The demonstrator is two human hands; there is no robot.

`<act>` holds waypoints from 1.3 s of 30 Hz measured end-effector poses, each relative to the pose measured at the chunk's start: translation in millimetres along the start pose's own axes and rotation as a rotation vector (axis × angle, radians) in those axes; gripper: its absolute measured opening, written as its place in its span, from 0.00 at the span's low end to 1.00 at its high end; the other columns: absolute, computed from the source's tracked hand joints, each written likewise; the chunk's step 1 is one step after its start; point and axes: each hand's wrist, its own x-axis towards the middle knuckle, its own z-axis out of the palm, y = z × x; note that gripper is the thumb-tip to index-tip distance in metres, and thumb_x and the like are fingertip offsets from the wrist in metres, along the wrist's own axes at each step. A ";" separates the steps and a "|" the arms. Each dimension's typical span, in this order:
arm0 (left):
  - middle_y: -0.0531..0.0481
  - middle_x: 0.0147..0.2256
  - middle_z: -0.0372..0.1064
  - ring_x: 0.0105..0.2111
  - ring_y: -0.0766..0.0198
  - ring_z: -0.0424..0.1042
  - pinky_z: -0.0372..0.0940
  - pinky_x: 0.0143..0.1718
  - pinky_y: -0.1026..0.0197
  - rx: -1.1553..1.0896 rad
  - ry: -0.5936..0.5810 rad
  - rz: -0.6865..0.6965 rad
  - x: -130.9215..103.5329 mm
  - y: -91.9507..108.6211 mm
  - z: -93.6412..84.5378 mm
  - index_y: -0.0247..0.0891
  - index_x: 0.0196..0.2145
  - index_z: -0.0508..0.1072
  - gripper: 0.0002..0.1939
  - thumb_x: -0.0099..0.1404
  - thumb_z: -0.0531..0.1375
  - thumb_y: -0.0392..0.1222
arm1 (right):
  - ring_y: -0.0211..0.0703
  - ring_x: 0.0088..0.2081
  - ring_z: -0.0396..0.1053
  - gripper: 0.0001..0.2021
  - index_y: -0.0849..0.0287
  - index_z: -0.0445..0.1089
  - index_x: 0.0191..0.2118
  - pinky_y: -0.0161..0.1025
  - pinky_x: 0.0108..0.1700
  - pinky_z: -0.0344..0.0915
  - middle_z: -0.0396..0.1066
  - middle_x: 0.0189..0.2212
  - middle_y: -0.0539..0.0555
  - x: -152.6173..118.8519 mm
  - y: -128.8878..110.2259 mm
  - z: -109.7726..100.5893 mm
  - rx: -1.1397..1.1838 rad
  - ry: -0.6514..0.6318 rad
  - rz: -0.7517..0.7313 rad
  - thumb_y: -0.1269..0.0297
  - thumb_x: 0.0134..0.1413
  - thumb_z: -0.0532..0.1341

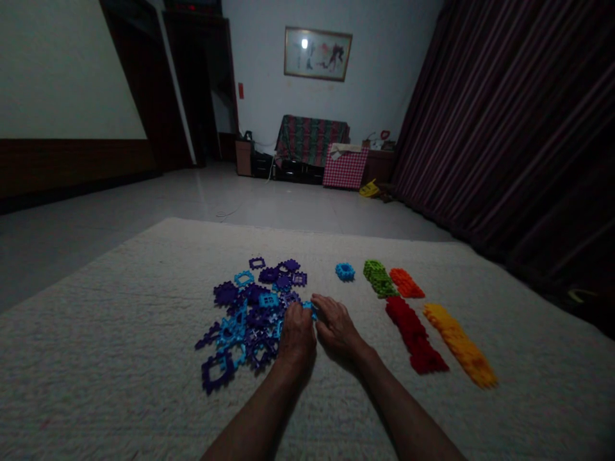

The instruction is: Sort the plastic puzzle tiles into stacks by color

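My left hand (pixel 296 333) is at the right edge of a loose pile of purple pieces (pixel 225 293) and blue pieces (pixel 244 278). Its fingers are closed on a light blue piece (pixel 308 307), which is partly hidden. Right beside it, my right hand (pixel 335 323) has its fingertips at the same blue piece; its fingers are bent and close together, and whether they grip the piece is unclear. Beyond my right hand a small blue stack (pixel 344 271) lies on the pale mat (pixel 158 275).
Rows of green (pixel 378 278), orange (pixel 406 282), red (pixel 416 334) and yellow (pixel 460 344) pieces lie to the right. Cloth-covered furniture (pixel 312 141) stands against the far wall. A dark curtain (pixel 461 115) hangs along the right side.
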 end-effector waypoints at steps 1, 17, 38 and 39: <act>0.44 0.39 0.69 0.46 0.54 0.67 0.65 0.52 0.51 -0.010 -0.006 0.000 0.8 0.0 0.0 0.37 0.36 0.72 0.11 0.64 0.53 0.26 | 0.50 0.62 0.62 0.28 0.58 0.65 0.60 0.54 0.62 0.56 0.67 0.61 0.61 1.6 -1.0 -1.7 -0.007 -0.018 -0.008 0.75 0.53 0.54; 0.40 0.53 0.71 0.59 0.47 0.62 0.58 0.58 0.45 0.241 -0.114 -0.063 11.7 -1.2 -42.1 0.37 0.47 0.75 0.14 0.67 0.55 0.33 | 0.47 0.51 0.66 0.16 0.57 0.69 0.44 0.47 0.56 0.58 0.72 0.47 0.57 8.6 -4.8 -3.2 -0.006 0.024 -0.050 0.78 0.51 0.54; 0.39 0.57 0.68 0.61 0.50 0.61 0.59 0.58 0.47 0.187 -0.110 -0.106 9.4 -8.3 -37.6 0.37 0.45 0.75 0.13 0.68 0.53 0.31 | 0.48 0.57 0.66 0.19 0.57 0.70 0.47 0.49 0.59 0.57 0.72 0.53 0.58 7.7 -3.4 -4.6 0.020 0.006 -0.062 0.77 0.49 0.53; 0.39 0.58 0.68 0.61 0.50 0.61 0.59 0.58 0.47 0.186 -0.111 -0.107 9.2 -8.3 -37.5 0.37 0.45 0.75 0.13 0.68 0.52 0.31 | 0.48 0.57 0.66 0.18 0.57 0.70 0.47 0.49 0.59 0.57 0.72 0.53 0.58 7.7 -2.9 -4.8 0.026 0.008 -0.057 0.77 0.51 0.53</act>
